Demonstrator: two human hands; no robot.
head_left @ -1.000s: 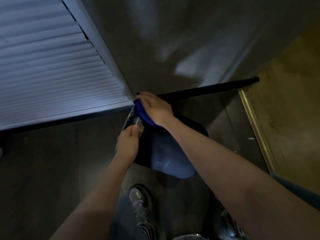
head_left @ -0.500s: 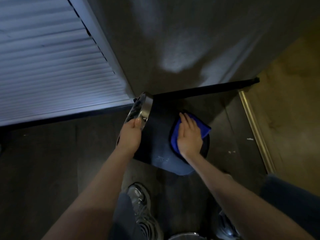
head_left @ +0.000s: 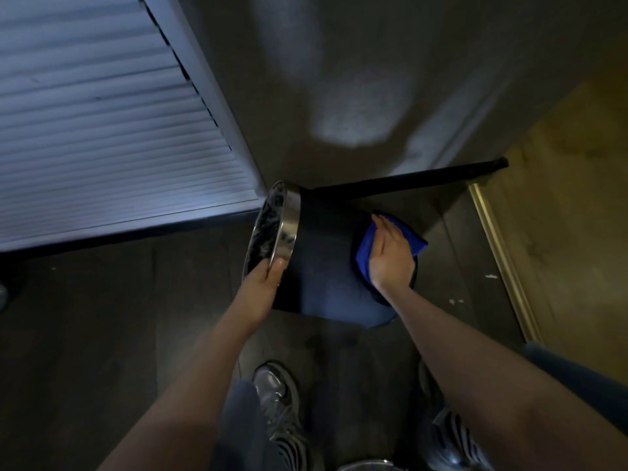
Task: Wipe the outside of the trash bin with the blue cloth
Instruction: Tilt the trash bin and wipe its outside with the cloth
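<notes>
Trash bin [head_left: 319, 266], dark-sided with a shiny metal rim [head_left: 287, 229], tips leftward on the dark floor [head_left: 102, 334] beside a louvered door [head_left: 102, 130]. Left hand [head_left: 260, 290] grips the rim, fingers curled over it. Right hand [head_left: 390, 256], fingers straight and together, presses the blue cloth [head_left: 365, 253] flat against the bin's underside.

Dark wood floor [head_left: 102, 317] bears the tilted trash bin [head_left: 326, 266].

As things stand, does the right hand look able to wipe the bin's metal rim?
Probably yes: the right hand presses the blue cloth low on the trash bin; only the left hand covers part of the rim.
</notes>
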